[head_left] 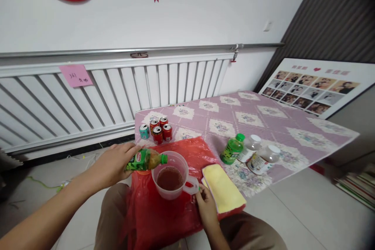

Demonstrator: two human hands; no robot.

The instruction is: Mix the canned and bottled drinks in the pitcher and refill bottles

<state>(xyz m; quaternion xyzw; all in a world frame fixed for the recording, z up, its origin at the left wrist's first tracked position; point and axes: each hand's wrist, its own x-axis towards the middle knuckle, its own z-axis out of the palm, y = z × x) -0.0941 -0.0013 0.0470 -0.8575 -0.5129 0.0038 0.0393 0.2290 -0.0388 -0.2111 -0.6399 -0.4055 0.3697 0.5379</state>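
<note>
Lying near-horizontal, bottle [146, 159] mouth apparently right over cup [170, 174].

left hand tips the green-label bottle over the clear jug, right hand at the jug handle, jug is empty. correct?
Not quite. The head view shows the jug already holds brownish liquid; it is not empty. The rest stands: the left hand tips the green-label bottle over the jug, and the right hand is at the jug handle.
</note>
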